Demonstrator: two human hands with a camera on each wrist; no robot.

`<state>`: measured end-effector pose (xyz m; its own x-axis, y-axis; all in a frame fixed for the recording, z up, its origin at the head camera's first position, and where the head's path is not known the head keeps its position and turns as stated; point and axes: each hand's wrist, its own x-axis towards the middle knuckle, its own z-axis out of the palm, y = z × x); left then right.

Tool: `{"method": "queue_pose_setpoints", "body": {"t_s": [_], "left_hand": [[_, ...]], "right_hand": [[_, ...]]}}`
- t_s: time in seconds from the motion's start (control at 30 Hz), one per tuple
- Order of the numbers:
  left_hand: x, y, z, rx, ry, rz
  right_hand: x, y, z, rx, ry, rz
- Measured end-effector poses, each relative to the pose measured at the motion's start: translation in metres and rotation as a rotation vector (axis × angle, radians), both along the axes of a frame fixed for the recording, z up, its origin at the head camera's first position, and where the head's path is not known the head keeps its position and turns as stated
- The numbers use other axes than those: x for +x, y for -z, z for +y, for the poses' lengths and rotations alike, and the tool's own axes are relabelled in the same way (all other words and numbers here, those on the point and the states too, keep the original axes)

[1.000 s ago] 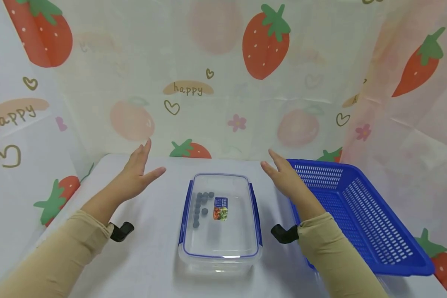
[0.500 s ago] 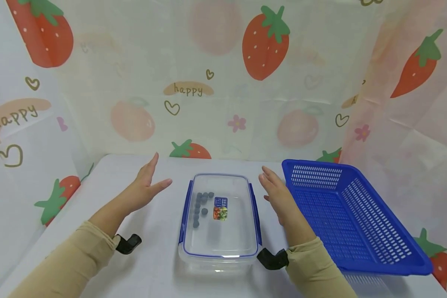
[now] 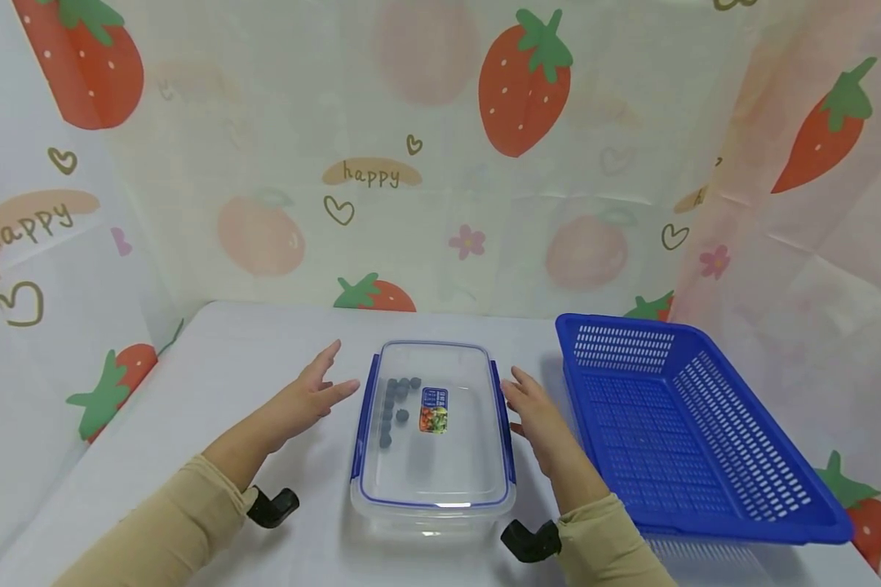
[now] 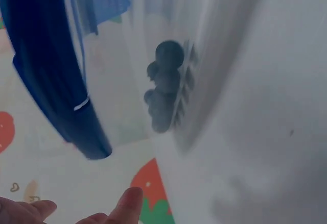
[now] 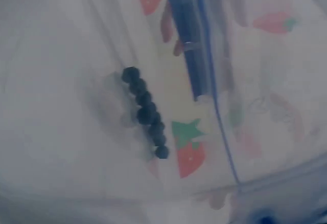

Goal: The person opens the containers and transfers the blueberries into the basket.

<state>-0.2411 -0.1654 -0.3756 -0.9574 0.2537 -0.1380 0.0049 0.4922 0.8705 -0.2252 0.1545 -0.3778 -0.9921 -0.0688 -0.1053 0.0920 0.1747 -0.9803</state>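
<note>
A clear lidded food container stands on the table, with blue clips along its sides and a small label on its lid. Inside lie several blueberries, mostly lined up by the left wall; the right wrist view shows the blueberries through the plastic. My left hand hovers left of the container, fingers spread and holding nothing. In the left wrist view its fingertips appear below a blue clip. My right hand, fingers extended, is beside the right clip, fingertips overlapping it in the head view.
A blue perforated basket stands right of the container, close to my right forearm. White cloth covers the table. A strawberry-print curtain walls off the back and both sides. Each wrist carries a black camera mount.
Both hands have come lower and inward, toward the container's two long sides. The container, the blueberries inside and the basket have stayed in place.
</note>
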Motion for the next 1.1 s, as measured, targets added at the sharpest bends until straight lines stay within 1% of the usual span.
{"method": "queue_pose_setpoints", "body": {"t_s": [0.13, 0.27, 0.37, 0.6, 0.73, 0.87, 0.97, 1.1], "left_hand": [[0.003, 0.008, 0.008, 0.071, 0.001, -0.046], [0.007, 0.012, 0.015, 0.108, 0.000, -0.074], [0.008, 0.015, 0.019, 0.125, -0.008, -0.094], [0.010, 0.023, 0.022, 0.148, -0.031, -0.109], [0.008, 0.029, 0.023, 0.176, -0.037, -0.101], [0.006, 0.031, 0.023, 0.218, -0.029, -0.098], [0.005, 0.032, 0.023, 0.246, -0.038, -0.122], [0.005, 0.033, 0.024, 0.253, -0.057, -0.153]], "right_hand": [[0.000, 0.015, 0.000, -0.016, 0.008, 0.013], [0.001, 0.026, 0.002, -0.064, -0.019, 0.042], [0.002, 0.032, 0.003, -0.090, -0.032, 0.066], [-0.001, 0.041, 0.001, -0.068, 0.009, 0.117], [-0.004, 0.044, 0.001, -0.055, 0.037, 0.149], [-0.006, 0.044, 0.001, -0.051, 0.048, 0.181], [-0.007, 0.045, 0.001, -0.062, 0.050, 0.191], [-0.007, 0.047, 0.001, -0.078, 0.047, 0.183]]}}
